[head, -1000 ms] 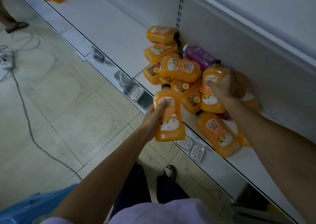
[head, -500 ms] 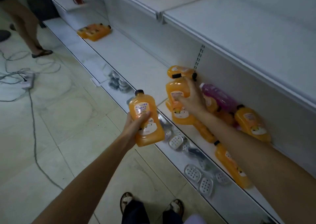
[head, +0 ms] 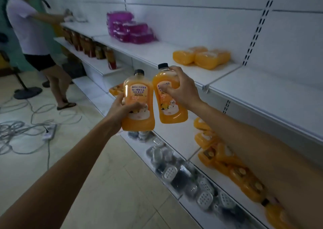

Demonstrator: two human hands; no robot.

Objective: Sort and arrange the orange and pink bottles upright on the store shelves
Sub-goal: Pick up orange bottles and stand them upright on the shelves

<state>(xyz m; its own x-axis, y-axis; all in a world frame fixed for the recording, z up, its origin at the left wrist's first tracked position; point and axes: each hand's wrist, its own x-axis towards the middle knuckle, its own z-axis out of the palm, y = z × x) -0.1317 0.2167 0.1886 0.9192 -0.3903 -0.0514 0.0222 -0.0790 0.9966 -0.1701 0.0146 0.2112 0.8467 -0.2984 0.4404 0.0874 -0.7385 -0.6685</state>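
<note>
**Two orange bottles being held upright in mid-air**

At the centre of the frame, the left hand [head: 120, 111] is gripping the lower half of one orange bottle [head: 138, 92], thumb across its label and fingers curling round the far side. Just right of it, the right hand [head: 181, 90] is grasping a second orange bottle [head: 168, 111] by its shoulder, fingers wrapping over the front below the black cap. Both bottles are standing upright, side by side and nearly touching, in front of the middle shelf [head: 244, 89].

More orange bottles [head: 201, 56] are lying flat on that shelf at upper right, and pink bottles [head: 129, 28] are stacked further left. A heap of orange bottles [head: 227, 159] is lying on the lower shelf at lower right. Another person [head: 31, 28] is reaching to the shelves at upper left.
</note>
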